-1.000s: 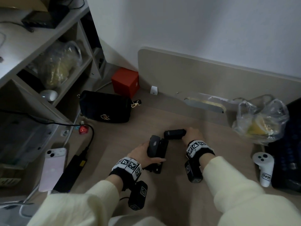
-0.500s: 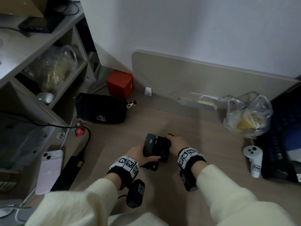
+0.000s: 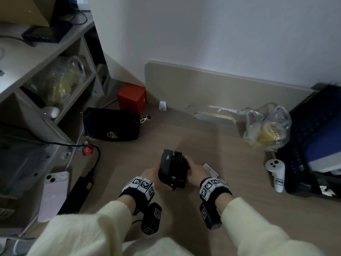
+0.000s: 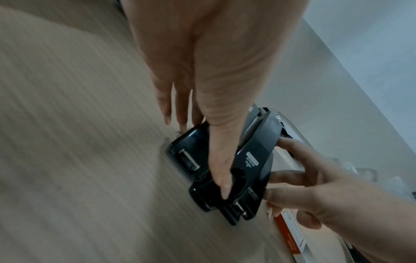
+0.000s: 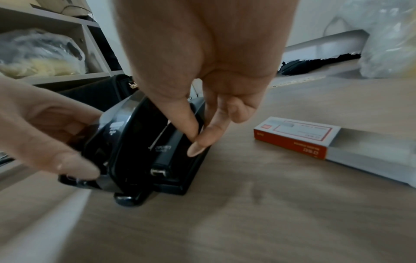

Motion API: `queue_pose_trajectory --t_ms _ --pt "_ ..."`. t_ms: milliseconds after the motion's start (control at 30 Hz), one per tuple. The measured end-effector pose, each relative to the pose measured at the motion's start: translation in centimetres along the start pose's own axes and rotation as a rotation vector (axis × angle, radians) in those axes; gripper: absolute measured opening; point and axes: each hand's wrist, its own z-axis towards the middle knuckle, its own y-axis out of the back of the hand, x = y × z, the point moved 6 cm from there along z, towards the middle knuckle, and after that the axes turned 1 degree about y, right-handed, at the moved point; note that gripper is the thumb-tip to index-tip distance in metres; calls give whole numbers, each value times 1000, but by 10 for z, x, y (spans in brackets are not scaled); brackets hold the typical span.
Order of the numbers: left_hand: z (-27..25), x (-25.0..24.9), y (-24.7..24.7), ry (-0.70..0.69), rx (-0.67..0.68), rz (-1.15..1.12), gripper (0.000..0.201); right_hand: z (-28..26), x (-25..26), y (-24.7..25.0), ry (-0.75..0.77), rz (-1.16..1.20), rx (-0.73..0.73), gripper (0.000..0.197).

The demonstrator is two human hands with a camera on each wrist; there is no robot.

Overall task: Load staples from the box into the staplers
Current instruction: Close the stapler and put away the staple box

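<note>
Two black staplers lie side by side on the desk, the left stapler (image 3: 166, 168) (image 5: 112, 142) against the right stapler (image 3: 180, 169) (image 5: 171, 153). My left hand (image 3: 156, 175) (image 4: 209, 151) grips the left one, thumb across its top and fingers down its far side. My right hand (image 3: 192, 169) (image 5: 194, 140) pinches the right stapler's outer edge between thumb and forefinger. The red and white staple box (image 3: 210, 169) (image 5: 297, 136) lies just right of my right hand, its grey inner tray slid partly out.
A black handbag (image 3: 110, 124) and red cube box (image 3: 132, 98) sit at the back left. A pink phone (image 3: 54, 194) and black charger (image 3: 79, 193) lie at the left. At the right are a plastic bag (image 3: 267, 130), a white controller (image 3: 275, 174) and a dark keyboard (image 3: 302, 163).
My right hand brought the second stapler from the back, turned it and set it against the one in my left hand. Both staplers came nearer to me, and the staple box now shows.
</note>
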Motion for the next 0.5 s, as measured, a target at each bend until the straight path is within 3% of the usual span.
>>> queue_pose_trajectory --t_ms 133,300,433,500 --pt "-1 3 -2 -10 7 -18 97 -4 -9 13 -49 -3 -128 64" --pt "-4 6 0 -22 1 -87 93 -5 -52 31 -238 14 -299 61" --pt "-10 6 0 -26 12 -118 90 -17 -85 21 -417 -84 -228 79" --pt "-12 6 1 -24 14 -140 89 -19 -95 10 -454 -100 -179 74"
